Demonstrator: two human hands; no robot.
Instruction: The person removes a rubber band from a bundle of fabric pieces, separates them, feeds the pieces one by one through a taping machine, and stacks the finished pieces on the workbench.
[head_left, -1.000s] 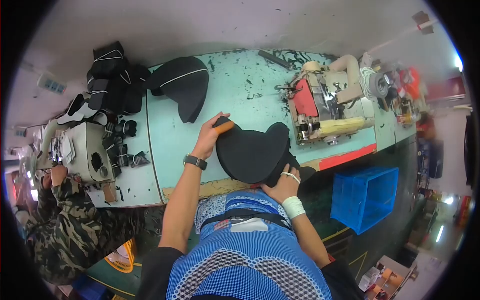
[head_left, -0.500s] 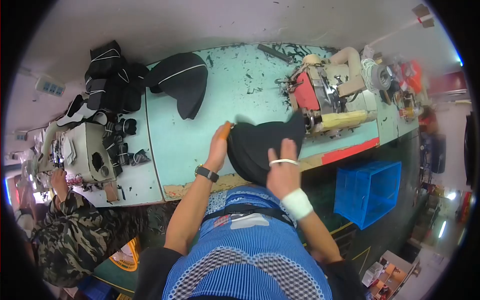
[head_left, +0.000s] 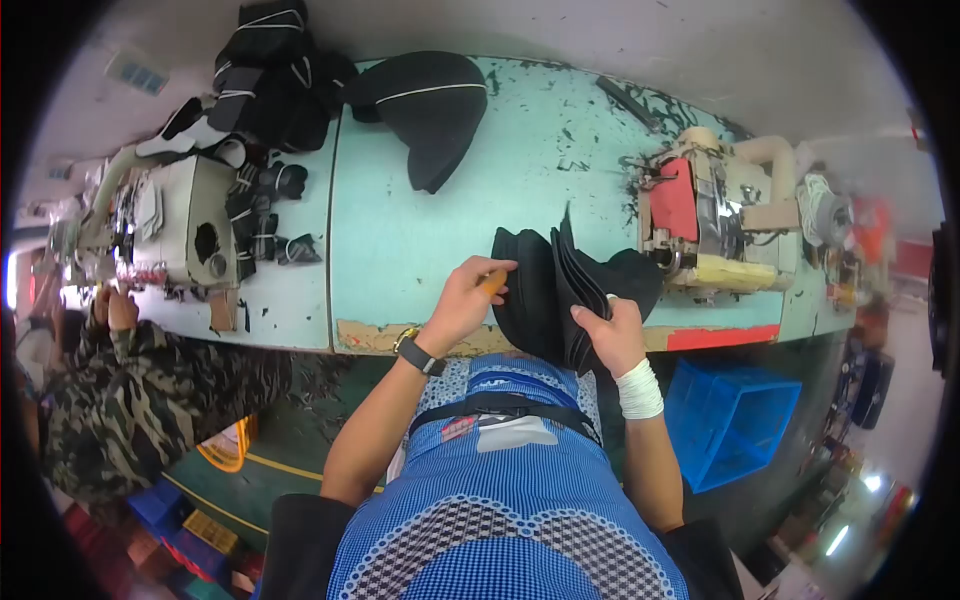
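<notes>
A stack of curved black fabric pieces [head_left: 525, 290] stands at the table's front edge, parted into a left bundle and a fanned right one. My left hand [head_left: 468, 305], with an orange cover on one finger, grips the left bundle at its side edge. Several layers of the right bundle [head_left: 578, 285] are pinched in my right hand [head_left: 615, 335], thumb on the near face; its other fingers are mostly hidden behind the layers. Farther back lies another black pile [head_left: 425, 105] with a white strip across it.
On the right stands a sewing machine [head_left: 715, 215] with a red plate; another machine [head_left: 180, 220] is at left, where a co-worker in a camouflage sleeve [head_left: 130, 400] sits. Black bundles [head_left: 270, 90] are heaped behind it. A blue crate [head_left: 735, 420] sits below the table, right.
The stack has been split open, its right part fanned upright. My right hand has gone from lying over the pieces to pinching layers. The view has shifted.
</notes>
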